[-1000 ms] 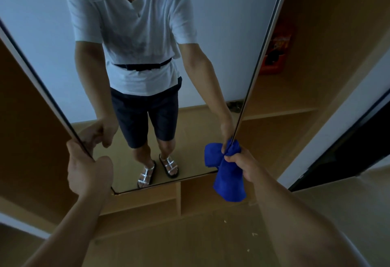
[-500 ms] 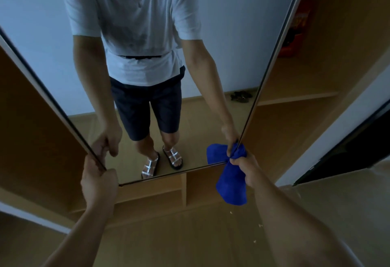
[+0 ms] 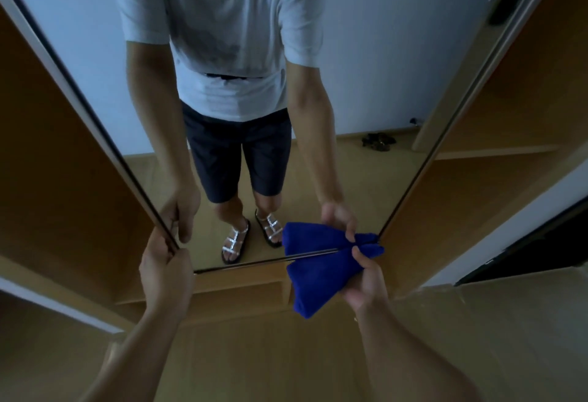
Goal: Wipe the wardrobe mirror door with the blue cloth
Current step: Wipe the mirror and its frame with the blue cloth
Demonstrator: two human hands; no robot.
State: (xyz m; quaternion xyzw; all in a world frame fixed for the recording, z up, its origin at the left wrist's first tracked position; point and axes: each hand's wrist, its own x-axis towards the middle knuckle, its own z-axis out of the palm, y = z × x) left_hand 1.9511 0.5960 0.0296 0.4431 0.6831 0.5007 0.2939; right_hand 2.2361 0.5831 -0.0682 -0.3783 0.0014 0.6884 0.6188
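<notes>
**A:** Where is the blue cloth [image 3: 318,277]?

**B:** It is in the right hand [image 3: 366,277]. The fingers are closed tight around one bunched end. The cloth is pressed on the bottom right corner of the mirror door [image 3: 366,67]. The rest of it hangs down below the bottom edge of the door.

**A:** What is the left hand [image 3: 164,266] doing?

**B:** It is closed around the left edge of the mirror door, low down near the bottom left corner. The fingers wrap over the dark frame strip.

**A:** What can you see in the glass?

**B:** A person in a white shirt, dark shorts and silver sandals. You can see both hands and the cloth again in there. The cloth and its copy in the glass meet at the bottom edge.

**A:** What is around the door?

**B:** Wooden wardrobe walls are on both sides. There is a wooden shelf [image 3: 496,147] on the right. Under the door is a low wooden divider [image 3: 286,290]. The wooden floor [image 3: 270,354] is at the bottom, under both arms.
</notes>
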